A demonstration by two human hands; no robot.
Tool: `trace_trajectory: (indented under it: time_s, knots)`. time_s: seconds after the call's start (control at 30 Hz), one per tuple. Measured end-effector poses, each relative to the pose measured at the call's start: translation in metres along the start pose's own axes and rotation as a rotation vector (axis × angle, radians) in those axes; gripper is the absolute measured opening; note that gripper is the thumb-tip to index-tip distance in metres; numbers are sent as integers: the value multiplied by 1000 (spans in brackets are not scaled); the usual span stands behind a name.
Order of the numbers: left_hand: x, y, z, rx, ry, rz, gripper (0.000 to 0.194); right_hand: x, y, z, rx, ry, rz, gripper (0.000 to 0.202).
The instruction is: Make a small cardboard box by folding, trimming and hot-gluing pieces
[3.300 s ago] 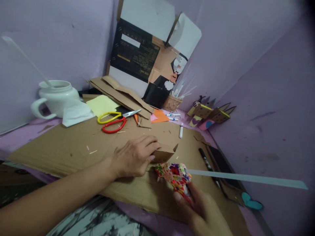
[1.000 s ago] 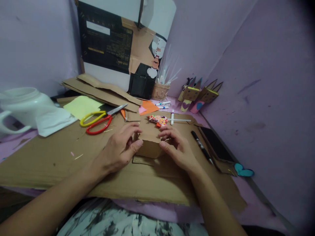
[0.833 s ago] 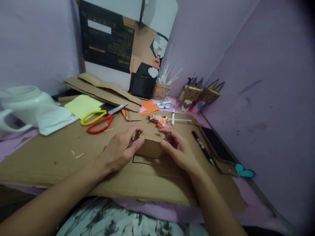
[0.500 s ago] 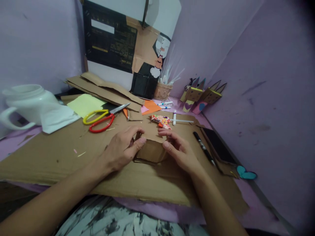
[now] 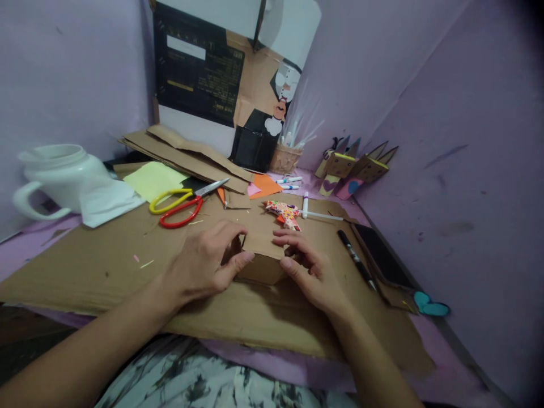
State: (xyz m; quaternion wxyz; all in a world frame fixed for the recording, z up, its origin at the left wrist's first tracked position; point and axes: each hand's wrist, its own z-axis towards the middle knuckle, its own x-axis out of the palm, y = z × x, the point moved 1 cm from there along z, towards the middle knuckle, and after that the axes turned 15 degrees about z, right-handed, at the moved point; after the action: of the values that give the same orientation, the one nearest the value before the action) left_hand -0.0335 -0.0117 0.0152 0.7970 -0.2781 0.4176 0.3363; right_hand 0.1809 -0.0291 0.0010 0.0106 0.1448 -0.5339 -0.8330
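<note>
I am looking down at a small cardboard box point(image 5: 263, 258) sitting on a big cardboard sheet point(image 5: 106, 266) that covers the desk. My left hand point(image 5: 204, 263) is cupping the box's left end, thumb pressing its near face. My right hand point(image 5: 312, 272) is clasping the right end, fingers point(image 5: 293, 241) curling over the top edge. Both hands are closing on the box, which lies directly between them with its long axis running left to right. Neither hand is nearer.

Just behind the box, a floral glue gun point(image 5: 285, 213) is lying close to my right fingertips, so room is tight there. A black marker point(image 5: 356, 259) and a dark phone point(image 5: 382, 258) are lying to the right. Red and yellow scissors point(image 5: 182, 203) are resting well apart at the back left. The sheet toward me is open.
</note>
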Motion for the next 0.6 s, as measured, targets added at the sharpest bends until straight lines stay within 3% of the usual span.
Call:
trace_trajectory:
  time_s: [0.6]
  knots:
    - [1, 1, -3, 0, -27, 72, 27, 0, 2, -1, -32, 38, -56, 22]
